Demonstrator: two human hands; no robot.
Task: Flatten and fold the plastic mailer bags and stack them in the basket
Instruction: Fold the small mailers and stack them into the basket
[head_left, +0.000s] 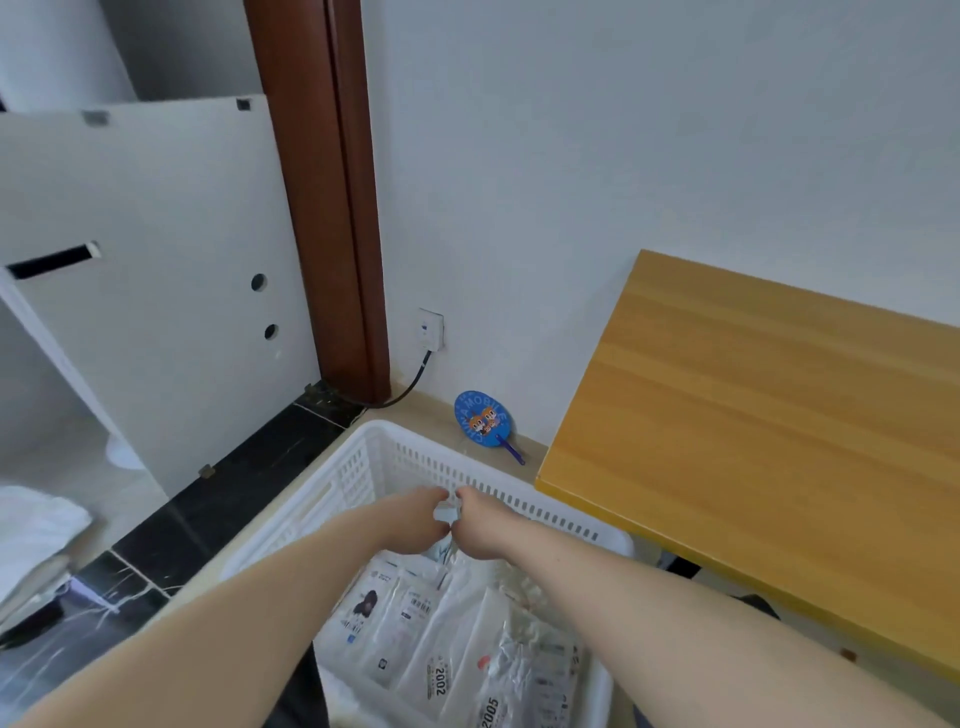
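Observation:
A white slatted plastic basket (405, 457) stands on the floor below me. Several crumpled white and clear mailer bags (441, 639) with printed labels lie in it. My left hand (415, 512) and my right hand (483, 522) meet over the far side of the basket. Both pinch the same small bunched-up piece of a mailer bag (447, 513) between their fingertips. The rest of that bag hangs down behind my hands and is mostly hidden.
A wooden table (769, 415) stands right of the basket, its corner close to the rim. A blue round hand fan (483, 420) leans on the wall. A brown door frame (332, 208), a wall socket (431, 330) with a cable and a white board (145, 270) are on the left.

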